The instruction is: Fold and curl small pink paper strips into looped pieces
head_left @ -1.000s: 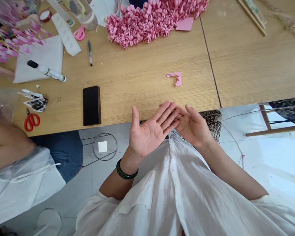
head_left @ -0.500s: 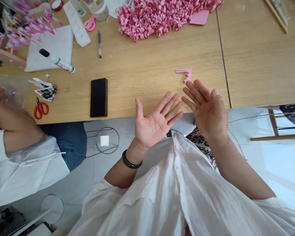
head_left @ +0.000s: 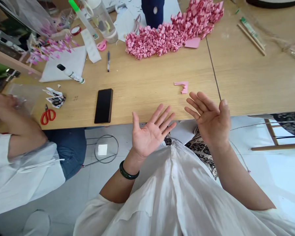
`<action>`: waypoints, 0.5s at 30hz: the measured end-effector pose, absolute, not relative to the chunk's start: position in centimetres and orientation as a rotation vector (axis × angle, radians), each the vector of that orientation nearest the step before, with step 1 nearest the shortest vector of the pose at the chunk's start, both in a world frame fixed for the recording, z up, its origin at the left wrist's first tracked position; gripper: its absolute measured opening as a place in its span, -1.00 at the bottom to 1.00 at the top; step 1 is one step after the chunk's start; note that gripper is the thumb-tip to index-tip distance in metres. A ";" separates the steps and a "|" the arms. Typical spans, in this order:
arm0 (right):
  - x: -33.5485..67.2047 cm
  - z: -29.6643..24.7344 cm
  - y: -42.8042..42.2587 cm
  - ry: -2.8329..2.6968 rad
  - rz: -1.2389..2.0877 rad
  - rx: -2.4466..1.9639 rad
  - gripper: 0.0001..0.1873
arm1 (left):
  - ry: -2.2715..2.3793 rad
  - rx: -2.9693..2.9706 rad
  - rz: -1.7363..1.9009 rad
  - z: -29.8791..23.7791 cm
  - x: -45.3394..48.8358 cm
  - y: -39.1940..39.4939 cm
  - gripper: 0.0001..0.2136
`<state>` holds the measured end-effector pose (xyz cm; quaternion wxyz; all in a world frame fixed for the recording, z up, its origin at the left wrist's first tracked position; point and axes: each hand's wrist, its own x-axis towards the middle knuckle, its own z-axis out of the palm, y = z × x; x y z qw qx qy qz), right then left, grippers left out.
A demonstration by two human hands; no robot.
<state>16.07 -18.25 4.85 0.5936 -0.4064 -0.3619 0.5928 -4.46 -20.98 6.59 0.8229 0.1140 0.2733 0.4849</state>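
Observation:
Palm up and fingers spread, my left hand (head_left: 149, 136) is held out in front of the table edge with nothing in it; a dark green bangle (head_left: 128, 171) circles its wrist. My right hand (head_left: 211, 121) is also open and bare, palm turned up, its fingertips over the table edge. Just beyond those fingertips lie small pink paper pieces (head_left: 184, 87) on the wood. A black phone (head_left: 103, 106) rests left of my left hand, near the edge. Farther back is a long heap of curled pink paper flowers (head_left: 159, 41), with a flat pink paper square (head_left: 192, 42) beside it.
Red-handled scissors (head_left: 48, 115), a glue bottle (head_left: 70, 73), a pen (head_left: 108, 61) and pink scissors (head_left: 101, 45) lie on the left. A dark blue cup (head_left: 152, 13) stands behind the flowers. Wooden sticks (head_left: 252, 39) lie back right. A co-worker's arm (head_left: 24, 123) leans in at left.
My view has tilted up, so more of the table's far side shows, including the blue cup. My hands have moved slightly apart and remain open.

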 end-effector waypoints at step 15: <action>18.8 4.1 -20.2 -0.757 1.299 -1.011 -0.42 | 0.590 0.288 0.957 7.0 -2.3 -20.9 -0.10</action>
